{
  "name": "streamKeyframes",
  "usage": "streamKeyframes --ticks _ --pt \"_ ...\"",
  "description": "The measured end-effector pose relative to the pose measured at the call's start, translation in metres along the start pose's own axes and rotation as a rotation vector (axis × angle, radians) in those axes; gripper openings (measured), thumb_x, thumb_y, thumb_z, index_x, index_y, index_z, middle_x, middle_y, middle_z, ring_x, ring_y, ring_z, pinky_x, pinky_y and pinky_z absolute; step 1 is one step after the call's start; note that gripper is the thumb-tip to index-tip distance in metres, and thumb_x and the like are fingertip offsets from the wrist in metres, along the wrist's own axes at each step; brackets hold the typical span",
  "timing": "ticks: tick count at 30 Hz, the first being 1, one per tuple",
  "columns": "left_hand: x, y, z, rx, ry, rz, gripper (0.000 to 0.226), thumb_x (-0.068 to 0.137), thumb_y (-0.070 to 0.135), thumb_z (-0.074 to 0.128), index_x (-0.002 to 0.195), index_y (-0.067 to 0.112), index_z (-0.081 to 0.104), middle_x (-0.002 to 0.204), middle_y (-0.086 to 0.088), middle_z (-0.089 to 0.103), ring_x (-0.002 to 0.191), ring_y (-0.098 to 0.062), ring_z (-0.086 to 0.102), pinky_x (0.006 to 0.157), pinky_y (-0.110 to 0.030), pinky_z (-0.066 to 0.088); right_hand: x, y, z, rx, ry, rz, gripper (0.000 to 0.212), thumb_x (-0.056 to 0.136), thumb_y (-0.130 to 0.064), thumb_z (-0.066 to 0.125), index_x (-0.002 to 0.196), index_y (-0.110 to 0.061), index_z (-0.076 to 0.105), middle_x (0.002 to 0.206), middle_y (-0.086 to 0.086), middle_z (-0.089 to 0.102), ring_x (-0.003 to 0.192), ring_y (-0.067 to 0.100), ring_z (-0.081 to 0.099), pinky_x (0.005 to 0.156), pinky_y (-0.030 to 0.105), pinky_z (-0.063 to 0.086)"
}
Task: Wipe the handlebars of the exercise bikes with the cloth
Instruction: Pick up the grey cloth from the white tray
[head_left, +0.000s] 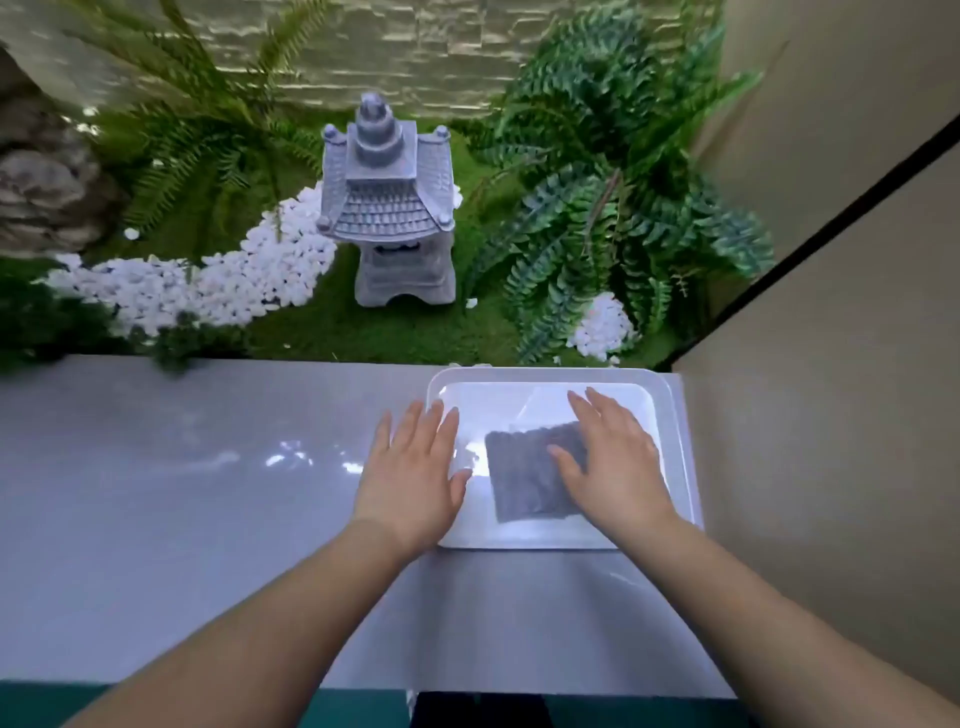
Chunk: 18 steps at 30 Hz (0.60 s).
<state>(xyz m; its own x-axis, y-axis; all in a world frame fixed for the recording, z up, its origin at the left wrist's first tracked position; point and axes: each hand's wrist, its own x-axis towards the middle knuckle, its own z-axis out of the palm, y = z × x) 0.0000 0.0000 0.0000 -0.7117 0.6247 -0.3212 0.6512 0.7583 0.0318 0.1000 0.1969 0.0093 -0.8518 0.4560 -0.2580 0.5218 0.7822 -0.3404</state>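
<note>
A folded dark grey cloth (522, 480) lies flat inside a clear plastic tray (675, 441) on a grey ledge. My right hand (613, 457) hovers over the cloth's right part, fingers spread, holding nothing. My left hand (415, 467) is spread flat over the tray's left rim, palm down, also holding nothing. No exercise bike or handlebar is in view.
The grey ledge (182, 493) runs left to right under both arms. Beyond it is a small garden bed with a grey stone pagoda lantern (387, 208), white pebbles (208, 280) and ferns (613, 171). A beige wall (831, 467) stands just right of the tray.
</note>
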Motion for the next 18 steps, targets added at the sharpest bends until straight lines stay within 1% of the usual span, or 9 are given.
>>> streamKeyframes --ticks 1,2,3,7,10,12,15,17,18 --pt "0.003 0.002 0.005 -0.005 -0.060 -0.010 0.065 0.090 0.048 0.032 0.145 0.014 0.032 0.150 -0.007 0.035 0.140 -0.028 0.027 0.113 -0.050 0.017 0.001 0.003 0.009 0.013 -0.010 0.010 0.062 0.090 -0.045 0.051 0.146 -0.025 0.031 0.154 0.001 0.028 0.142 0.023 0.023 0.112 0.043 0.025" --pt "0.008 0.002 0.015 0.000 -0.006 -0.007 0.065 0.088 0.048 0.033 0.142 0.013 0.038 0.147 -0.007 0.040 0.138 -0.029 0.031 0.111 -0.050 0.019 0.004 0.005 0.017 0.017 -0.005 0.015 0.063 0.090 -0.044 0.052 0.146 -0.026 0.031 0.154 0.000 0.027 0.142 0.023 0.023 0.113 0.043 0.025" --pt "0.012 0.003 0.026 0.022 -0.031 0.009 0.064 0.088 0.048 0.035 0.142 0.013 0.038 0.147 -0.007 0.040 0.139 -0.029 0.030 0.112 -0.050 0.017 0.005 0.008 0.027 0.018 -0.012 0.011 0.063 0.089 -0.044 0.052 0.145 -0.026 0.031 0.153 0.001 0.028 0.141 0.022 0.024 0.113 0.042 0.025" --pt "0.028 0.008 0.062 0.092 -0.072 0.114 0.069 0.096 0.047 0.029 0.151 0.016 0.003 0.159 -0.004 0.003 0.146 -0.024 -0.004 0.114 -0.048 -0.006 0.007 0.013 0.066 0.063 -0.013 0.008 0.064 0.084 -0.040 0.060 0.142 -0.023 0.037 0.148 0.004 0.033 0.139 0.022 0.026 0.111 0.040 0.027" --pt "0.037 0.008 0.079 0.131 -0.109 0.124 0.073 0.096 0.052 0.025 0.149 0.016 -0.010 0.159 -0.001 -0.010 0.144 -0.023 -0.015 0.113 -0.048 -0.012 0.009 0.009 0.090 0.090 0.050 0.055 0.067 0.080 -0.045 0.062 0.140 -0.025 0.041 0.148 0.008 0.032 0.136 0.027 0.032 0.106 0.044 0.034" --pt "0.040 0.008 0.085 0.140 -0.105 0.130 0.076 0.095 0.055 0.025 0.149 0.015 -0.011 0.158 -0.001 -0.012 0.144 -0.023 -0.015 0.114 -0.048 -0.011 0.010 0.003 0.103 0.059 0.094 0.084 0.068 0.077 -0.051 0.061 0.139 -0.029 0.041 0.150 0.010 0.029 0.137 0.031 0.030 0.104 0.050 0.035" --pt "0.042 0.006 0.091 0.137 -0.096 0.126 0.079 0.093 0.058 0.026 0.149 0.015 -0.010 0.158 -0.001 -0.013 0.145 -0.023 -0.013 0.114 -0.047 -0.012 0.012 -0.005 0.117 -0.002 0.064 0.182 0.073 0.077 -0.063 0.055 0.142 -0.039 0.032 0.157 0.009 0.013 0.143 0.035 0.013 0.105 0.060 0.025" --pt "0.044 0.004 0.092 0.113 -0.089 0.127 0.079 0.092 0.059 0.027 0.150 0.014 -0.001 0.159 -0.003 -0.003 0.146 -0.024 -0.004 0.113 -0.046 -0.009 0.014 -0.008 0.124 -0.028 0.033 0.245 0.078 0.075 -0.071 0.051 0.143 -0.042 0.028 0.158 0.009 0.004 0.144 0.037 0.006 0.104 0.064 0.020" --pt "0.044 0.004 0.091 0.122 -0.090 0.134 0.077 0.090 0.059 0.026 0.150 0.013 0.011 0.158 -0.004 0.009 0.145 -0.026 0.008 0.114 -0.047 -0.003 0.015 -0.009 0.127 -0.030 0.017 0.269 0.080 0.074 -0.074 0.050 0.143 -0.042 0.026 0.159 0.009 0.000 0.144 0.038 0.004 0.104 0.065 0.019"
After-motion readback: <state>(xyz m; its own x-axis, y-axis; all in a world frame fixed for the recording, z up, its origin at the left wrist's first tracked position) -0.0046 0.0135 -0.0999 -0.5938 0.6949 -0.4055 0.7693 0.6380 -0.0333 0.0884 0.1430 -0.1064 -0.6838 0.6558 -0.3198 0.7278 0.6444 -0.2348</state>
